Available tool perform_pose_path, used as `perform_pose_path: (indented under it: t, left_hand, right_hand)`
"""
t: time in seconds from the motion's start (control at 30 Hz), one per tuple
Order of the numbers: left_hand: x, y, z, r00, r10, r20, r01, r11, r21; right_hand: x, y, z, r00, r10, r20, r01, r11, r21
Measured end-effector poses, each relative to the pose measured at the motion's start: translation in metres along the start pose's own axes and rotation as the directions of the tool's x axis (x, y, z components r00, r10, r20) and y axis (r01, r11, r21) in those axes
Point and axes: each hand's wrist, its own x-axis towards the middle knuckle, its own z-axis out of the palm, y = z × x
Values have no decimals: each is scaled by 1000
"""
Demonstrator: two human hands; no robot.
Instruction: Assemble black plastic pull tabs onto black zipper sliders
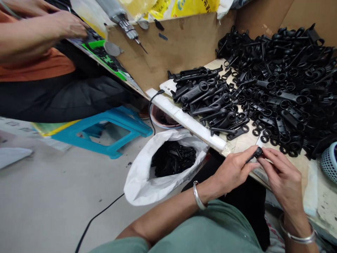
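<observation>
A small black plastic part [255, 154] with a ringed end is held between my two hands at the table's front edge. My left hand [237, 168] is closed round its longer end, thumb and fingers pinching it. The fingertips of my right hand [283, 172] press on the ringed end. Just beyond my hands, a small heap of black plastic arms [210, 96] lies on the table. Behind and to the right spreads a larger pile of black plastic parts [286, 80], with loose black rings [267, 133] along its near edge.
An open white sack [139, 182] with black parts stands on the floor below the table, near a bucket [160, 119]. A power screwdriver [126, 26] hangs at upper left. A co-worker's arm [39, 31], a blue stool [105, 130] and a blue basket [329, 161] flank the workplace.
</observation>
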Motion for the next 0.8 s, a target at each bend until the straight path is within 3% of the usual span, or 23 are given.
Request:
perform_pose_path:
  t: [0.07,0.17,0.27,0.4,0.53,0.63,0.67,0.73,0.8]
  left_hand:
    - [1,5,-4,1000,-13,-7,14,998,64]
    - [-1,8,-5,999,-35,35,34,999,10]
    - [-5,8,3,998,-6,62,10,998,-59]
    - [-7,5,7,1000,0,-27,2,998,69]
    - [-5,10,-13,988,132,-74,-101,938,331]
    - [2,21,-44,950,274,-153,-132,790,598]
    - [7,23,-55,926,319,-201,-109,737,667]
    - [21,26,-79,863,403,-306,-35,650,759]
    - [40,22,-103,806,461,-371,43,580,813]
  right_hand:
    - [-3,5,-8,994,103,41,-107,985,133]
    - [-10,15,-12,955,258,143,-289,916,279]
    - [-16,19,-2,897,366,250,-434,837,334]
    - [-11,11,17,862,452,228,-506,766,396]
    - [15,13,18,922,292,256,-364,878,311]
    - [40,25,12,975,130,178,-136,991,21]
    - [47,28,11,986,64,151,-45,991,-126]
    - [58,34,13,985,-37,171,104,909,-403]
    - [65,36,17,966,-32,255,177,801,-571]
